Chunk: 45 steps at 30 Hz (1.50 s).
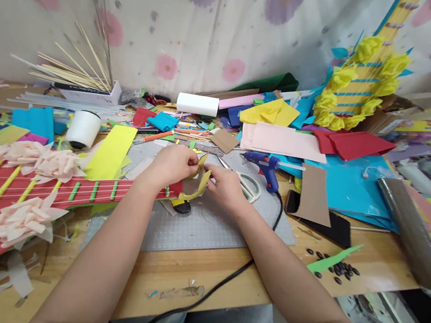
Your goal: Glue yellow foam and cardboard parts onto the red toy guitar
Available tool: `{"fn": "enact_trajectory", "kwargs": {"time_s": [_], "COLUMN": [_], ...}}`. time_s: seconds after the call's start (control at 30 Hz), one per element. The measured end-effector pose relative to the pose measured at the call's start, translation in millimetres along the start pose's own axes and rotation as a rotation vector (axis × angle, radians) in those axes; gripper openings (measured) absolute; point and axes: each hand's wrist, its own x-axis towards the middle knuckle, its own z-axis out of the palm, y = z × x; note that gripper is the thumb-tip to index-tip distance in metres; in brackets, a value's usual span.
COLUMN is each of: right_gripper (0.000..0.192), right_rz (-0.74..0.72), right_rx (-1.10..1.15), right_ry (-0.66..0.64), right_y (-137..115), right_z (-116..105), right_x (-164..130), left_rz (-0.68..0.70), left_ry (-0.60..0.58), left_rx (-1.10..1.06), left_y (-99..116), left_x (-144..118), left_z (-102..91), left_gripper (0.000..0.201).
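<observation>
My left hand [173, 167] pinches one end of a bent olive-yellow paper strip [201, 185]. My right hand [228, 187] has its fingers closed at the strip's other side. The strip curls at the end of the neck of a red craft guitar [83, 192], which lies to the left with pale pink paper petals and yellow and green bars. Whether strip and neck are joined I cannot tell. Below them on the grey cutting mat [203, 236] is a black-and-yellow tool [181, 206], partly covered. White-handled scissors [250, 188] lie just beyond my right hand.
A blue glue gun [266, 168] rests right of the scissors, its black cord crossing the table's front edge. Further right are a black phone [337, 230] under brown card and several black beads [341, 270]. Paper sheets crowd the back; a yellow-flowered guitar [357, 91] leans there.
</observation>
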Motion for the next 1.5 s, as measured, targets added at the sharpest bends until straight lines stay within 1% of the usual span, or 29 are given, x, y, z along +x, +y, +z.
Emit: {"fn": "enact_trajectory", "kwargs": {"time_s": [0.27, 0.6, 0.7, 0.77, 0.87, 0.97, 1.07, 1.17, 1.23, 1.33, 1.4, 1.5], "right_gripper": [0.027, 0.027, 0.029, 0.03, 0.033, 0.038, 0.039, 0.039, 0.037, 0.037, 0.036, 0.036], "right_rz": [-0.029, -0.05, -0.041, -0.035, -0.025, 0.004, 0.011, -0.005, -0.004, 0.005, 0.001, -0.032], "right_rx": [-0.165, -0.221, -0.185, -0.13, -0.001, 0.138, 0.221, 0.235, 0.211, 0.144, 0.081, -0.009], "right_ry": [-0.032, -0.024, -0.026, -0.014, 0.012, 0.035, 0.047, 0.048, 0.053, 0.066, 0.071, 0.082], "right_y": [-6, -7, -6, -3, 3, 10, 13, 12, 10, 7, 6, 4], "right_z": [-5, -4, -3, -3, -1, 2, 4, 5, 5, 5, 5, 7], "right_x": [-1, 0, 1, 1, 2, 0, -5, -11, -13, -14, -15, -16], "left_rz": [0.029, 0.031, 0.024, 0.029, 0.018, -0.011, -0.04, -0.086, -0.057, 0.004, -0.004, -0.027], "left_ry": [-0.017, -0.021, -0.018, -0.02, -0.032, -0.035, 0.022, 0.141, 0.231, 0.332, 0.342, 0.308], "left_rx": [0.009, 0.023, 0.032, -0.001, -0.09, -0.14, -0.081, -0.029, -0.026, -0.019, -0.03, -0.072], "left_y": [-4, -7, -9, -11, -14, -16, -15, -12, -10, -9, -9, -11], "left_x": [2, 3, 4, 3, 0, -6, -13, -20, -24, -27, -26, -22], "left_z": [0.2, 1.2, 2.0, 1.5, -0.5, 0.3, 7.8, 20.9, 30.0, 39.4, 41.7, 39.7], "left_gripper": [0.02, 0.018, 0.019, 0.019, 0.016, 0.017, 0.022, 0.03, 0.031, 0.025, 0.023, 0.022]}}
